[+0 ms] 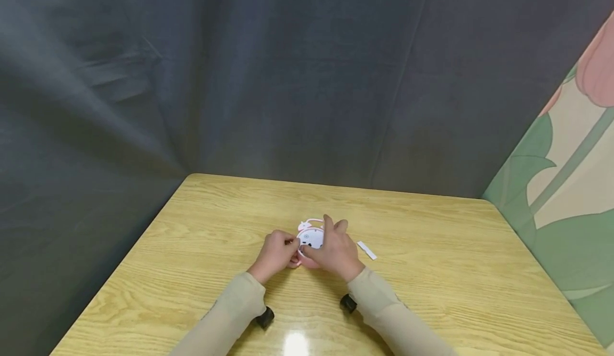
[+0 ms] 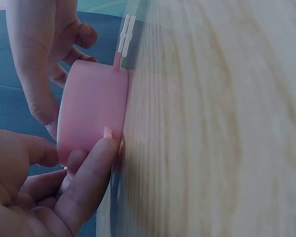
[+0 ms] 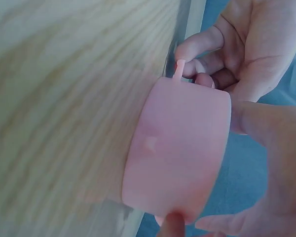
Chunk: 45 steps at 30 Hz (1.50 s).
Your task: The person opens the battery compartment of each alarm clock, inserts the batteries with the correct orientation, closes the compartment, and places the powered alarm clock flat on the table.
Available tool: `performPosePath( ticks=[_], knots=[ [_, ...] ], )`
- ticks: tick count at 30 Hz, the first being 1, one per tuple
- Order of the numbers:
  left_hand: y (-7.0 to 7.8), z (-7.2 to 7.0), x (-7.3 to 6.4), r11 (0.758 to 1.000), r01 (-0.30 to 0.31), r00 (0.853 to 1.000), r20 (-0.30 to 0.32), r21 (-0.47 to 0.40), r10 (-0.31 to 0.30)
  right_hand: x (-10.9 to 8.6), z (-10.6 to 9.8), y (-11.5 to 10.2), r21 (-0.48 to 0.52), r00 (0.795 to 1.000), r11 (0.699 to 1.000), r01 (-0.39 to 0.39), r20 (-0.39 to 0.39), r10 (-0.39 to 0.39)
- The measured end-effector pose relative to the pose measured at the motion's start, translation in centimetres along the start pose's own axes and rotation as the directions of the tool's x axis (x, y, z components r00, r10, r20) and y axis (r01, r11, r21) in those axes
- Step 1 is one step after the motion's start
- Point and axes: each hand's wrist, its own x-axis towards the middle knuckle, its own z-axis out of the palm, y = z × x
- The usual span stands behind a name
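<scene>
A pink alarm clock (image 1: 312, 237) with twin bells and a handle lies face down on the table, its white back turned up. My left hand (image 1: 276, 252) grips the clock's near left edge, fingers against the pink side (image 2: 91, 106) beside a small foot and thumb at the back's rim. With its thumb on the white back, my right hand (image 1: 338, 249) holds the clock's right side; some of its fingers point upward. In the right wrist view a right fingertip (image 3: 172, 224) touches the pink casing (image 3: 180, 143). The right hand hides part of the back.
A small white strip-shaped cover (image 1: 366, 250) lies on the wooden table (image 1: 431, 260) just right of the right hand. Dark curtain (image 1: 307, 79) hangs behind and left of the table, and a flower-painted wall (image 1: 571, 185) stands at the right.
</scene>
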Motion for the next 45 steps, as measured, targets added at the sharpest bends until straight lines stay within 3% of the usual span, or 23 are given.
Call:
performPosePath(
  ticks=[12,20,24,33,45],
  knots=[
    [0.52,0.16,-0.31,1.0,0.017,1.0,0.011,0.013,-0.017,-0.11,0.33,0.09,0.109,0.989,0.993,-0.05,0.143,0.034],
    [0.63,0.19,-0.38,1.0,0.013,1.0,0.016,0.006,-0.013,-0.03,0.36,0.12,0.136,0.985,0.988,-0.069,0.166,0.045],
    [0.63,0.16,-0.38,1.0,0.025,0.999,0.02,-0.004,-0.025,-0.05,0.25,0.08,0.103,0.983,0.99,-0.099,0.162,0.081],
    [0.38,0.11,-0.2,0.999,0.039,0.999,-0.001,0.001,-0.039,-0.23,-0.05,0.31,-0.113,0.985,0.986,-0.122,0.111,0.135],
    [0.37,0.02,-0.02,0.999,0.034,0.999,0.002,-0.003,-0.034,-0.23,-0.11,0.08,-0.111,0.983,0.985,-0.131,0.115,0.143]
  ],
)
